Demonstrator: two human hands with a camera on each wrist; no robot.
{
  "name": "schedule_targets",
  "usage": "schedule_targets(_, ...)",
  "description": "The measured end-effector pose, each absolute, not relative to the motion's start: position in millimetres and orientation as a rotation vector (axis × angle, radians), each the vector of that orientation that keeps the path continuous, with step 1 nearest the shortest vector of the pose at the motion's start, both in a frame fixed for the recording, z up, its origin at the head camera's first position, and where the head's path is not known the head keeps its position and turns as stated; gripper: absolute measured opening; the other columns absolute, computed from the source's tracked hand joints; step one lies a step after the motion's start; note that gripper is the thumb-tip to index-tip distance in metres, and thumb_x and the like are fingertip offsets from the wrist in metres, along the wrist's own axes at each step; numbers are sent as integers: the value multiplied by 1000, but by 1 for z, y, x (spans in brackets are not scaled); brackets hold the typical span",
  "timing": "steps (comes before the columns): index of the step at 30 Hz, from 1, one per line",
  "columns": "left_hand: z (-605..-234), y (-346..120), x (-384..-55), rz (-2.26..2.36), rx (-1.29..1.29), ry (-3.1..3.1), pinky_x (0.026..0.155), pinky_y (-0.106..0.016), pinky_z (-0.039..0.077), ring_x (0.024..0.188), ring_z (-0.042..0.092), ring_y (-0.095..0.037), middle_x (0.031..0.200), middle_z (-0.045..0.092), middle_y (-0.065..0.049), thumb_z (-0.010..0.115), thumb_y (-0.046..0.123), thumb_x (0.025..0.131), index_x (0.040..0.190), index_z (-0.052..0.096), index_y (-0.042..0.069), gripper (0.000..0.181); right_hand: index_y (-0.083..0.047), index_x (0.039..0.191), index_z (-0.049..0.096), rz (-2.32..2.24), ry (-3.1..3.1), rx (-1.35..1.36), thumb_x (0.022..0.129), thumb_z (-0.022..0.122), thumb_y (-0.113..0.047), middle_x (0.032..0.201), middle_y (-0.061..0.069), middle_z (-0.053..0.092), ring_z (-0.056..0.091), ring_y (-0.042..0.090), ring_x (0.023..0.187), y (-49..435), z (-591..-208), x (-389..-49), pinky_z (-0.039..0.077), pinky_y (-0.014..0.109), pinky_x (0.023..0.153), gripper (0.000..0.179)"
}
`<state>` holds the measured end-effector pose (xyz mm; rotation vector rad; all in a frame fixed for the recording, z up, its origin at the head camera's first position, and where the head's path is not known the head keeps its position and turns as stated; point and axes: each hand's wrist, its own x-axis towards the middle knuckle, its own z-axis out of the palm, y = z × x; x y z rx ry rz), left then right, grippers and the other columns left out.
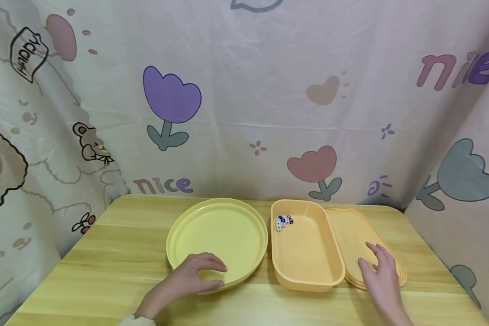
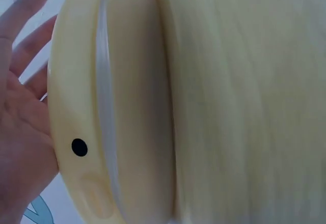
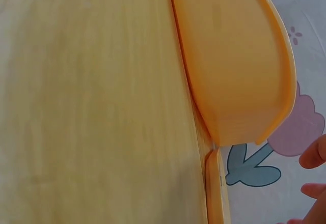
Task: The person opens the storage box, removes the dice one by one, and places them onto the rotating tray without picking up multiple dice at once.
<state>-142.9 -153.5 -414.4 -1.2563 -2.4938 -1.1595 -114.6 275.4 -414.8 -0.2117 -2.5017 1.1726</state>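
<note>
My left hand (image 1: 193, 275) hovers over the front rim of a round yellow tray (image 1: 224, 235), its fingers relaxed and thumb apart, holding nothing. In the left wrist view the tray's side (image 2: 76, 102) shows a white band and a black dot, with the palm (image 2: 28, 127) behind it. My right hand (image 1: 381, 278) is over a flat orange lid (image 1: 350, 231), fingers loosely bent and nothing between them. An orange rectangular box (image 1: 307, 253) stands between the tray and the lid. Several small white and dark blue dice (image 1: 283, 222) lie bunched in its back left corner.
Everything rests on a light wood-grain table (image 1: 118, 244). A printed curtain (image 1: 244, 104) with flowers and lettering hangs along the table's back edge and both sides. The lid lies right against the box's right side.
</note>
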Motion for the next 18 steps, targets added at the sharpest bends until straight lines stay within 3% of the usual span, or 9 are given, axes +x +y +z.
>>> schedule_targets(7,-417,-152,-147,-1302,-1367,-2510,64,-24,47,75,57,-6,91,65,3,70,17,79,100,67,9,22,6,130,38,1180,-2533,-208,92,48,-16,135,30,22,35,45,111,273,-413,-115,35,54,85,45)
schedule_targets(13,-417,-150,-148,-1221,-1501,-2478,58,-18,46,73,54,1,86,64,3,67,1,77,104,67,5,27,0,133,36,1188,-2608,-229,93,46,-23,134,29,27,41,48,106,273,-413,-115,38,55,80,47)
schedule_targets(18,-415,-148,-145,-1227,-1491,-2520,58,-17,45,73,52,1,86,63,5,66,3,79,103,67,7,24,-1,134,36,1174,-2648,-197,93,46,-25,132,28,30,43,48,104,270,-410,-112,38,55,80,48)
